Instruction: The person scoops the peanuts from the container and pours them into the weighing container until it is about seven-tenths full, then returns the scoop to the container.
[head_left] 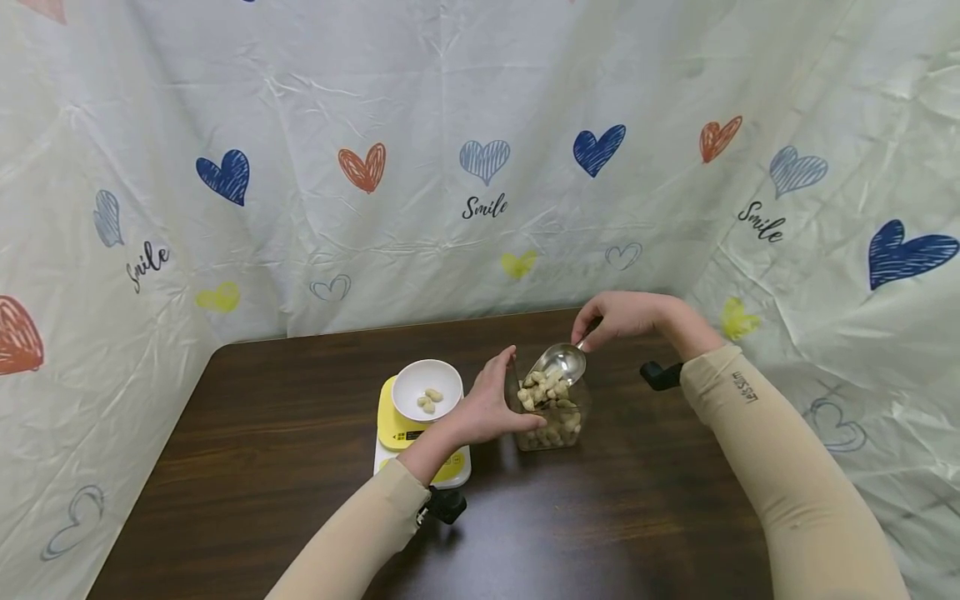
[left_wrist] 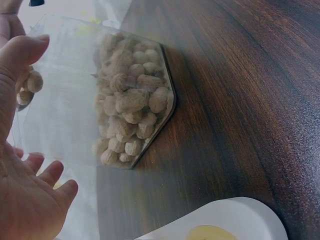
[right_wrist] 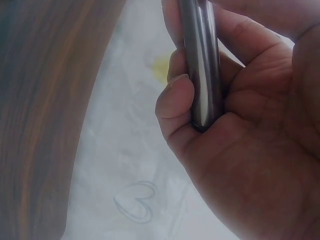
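A clear plastic container (head_left: 551,437) of unshelled peanuts (left_wrist: 130,100) stands on the table. My left hand (head_left: 495,404) spans its near left side, with the thumb at the front wall and the fingers spread toward the back; firm contact cannot be made out. My right hand (head_left: 618,321) grips the handle (right_wrist: 202,65) of a metal scoop (head_left: 562,360), which tilts down into the container's top. Peanuts lie in and around the scoop's mouth. Left of the container, a white bowl (head_left: 405,387) with several peanuts (head_left: 428,401) sits on a yellow and white kitchen scale (head_left: 392,433).
The dark wooden table (head_left: 247,467) extends on both sides of these things. A white curtain (head_left: 420,275) printed with hearts hangs behind it and along the sides. Black wrist cameras (head_left: 446,505) are strapped at both cuffs. My left forearm passes over part of the scale.
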